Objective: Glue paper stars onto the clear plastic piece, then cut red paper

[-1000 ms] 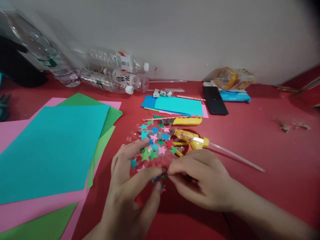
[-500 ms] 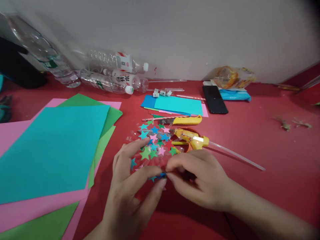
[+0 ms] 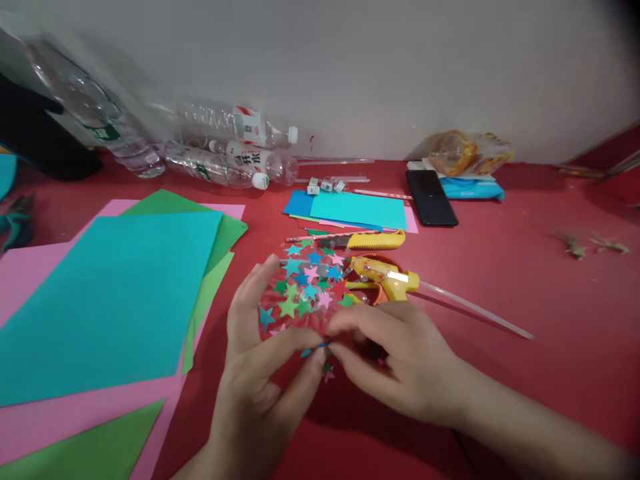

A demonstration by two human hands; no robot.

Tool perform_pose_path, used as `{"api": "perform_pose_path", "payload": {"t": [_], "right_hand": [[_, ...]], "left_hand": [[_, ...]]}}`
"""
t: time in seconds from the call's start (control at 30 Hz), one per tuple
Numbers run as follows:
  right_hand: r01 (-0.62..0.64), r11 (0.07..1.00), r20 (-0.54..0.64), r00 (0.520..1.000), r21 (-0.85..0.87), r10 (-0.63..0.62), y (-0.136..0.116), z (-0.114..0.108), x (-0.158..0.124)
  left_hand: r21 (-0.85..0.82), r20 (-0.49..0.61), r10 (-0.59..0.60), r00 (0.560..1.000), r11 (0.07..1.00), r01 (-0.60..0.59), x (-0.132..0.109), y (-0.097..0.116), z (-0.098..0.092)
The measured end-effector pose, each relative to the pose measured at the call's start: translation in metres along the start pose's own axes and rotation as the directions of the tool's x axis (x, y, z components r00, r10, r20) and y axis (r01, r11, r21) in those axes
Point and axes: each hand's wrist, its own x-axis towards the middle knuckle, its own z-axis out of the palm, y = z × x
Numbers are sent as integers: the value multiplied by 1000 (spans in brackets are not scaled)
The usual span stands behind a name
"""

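From my end, I had the left hand [image 3: 255, 373] closed on a small blue paper piece [image 3: 323, 345] between thumb and index finger; the right hand [image 3: 400, 363] met it there, fingertips bunched, though I could not tell whether they gripped it too. The piece sat in front of a cluster of multicoloured paper stars [image 3: 289, 307], which crowded the left hand's other fingers. Just beyond the right hand, a yellow glue gun [image 3: 395, 283] blocked the way forward, its translucent glue stick [image 3: 475, 307] slanting out to the right. A yellow-handled utility knife [image 3: 377, 240] lay behind it, and a black phone [image 3: 431, 198] farther back. On the left, a flat turquoise paper sheet [image 3: 110, 300] took up the side. Clear plastic bottles [image 3: 215, 163] lined the base of the grey wall [image 3: 380, 80], the far limit. I had most room rightward, over the glossy red tabletop [image 3: 575, 347].
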Motion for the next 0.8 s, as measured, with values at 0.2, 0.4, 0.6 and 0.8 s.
{"api": "perform_pose_path", "payload": {"t": [0.2,0.4,0.6,0.8], "right_hand": [[7,1000,3,1000,-10,-7,1,0,0],[7,1000,-4,1000,-16,-7,1,1,-1],[19,1000,-30,999,-7,-19,1,1,-1],[2,999,-3,1000,-46,-2,1,1,-2]], "left_hand": [[-9,5,-10,1000,1000,10,0,-1,1],[-61,2,-104,995,993,104,-1,1,1],[-73,-10,-120,993,990,119,-1,1,2],[-121,-52,-194,980,975,187,-3,-3,2]]}}
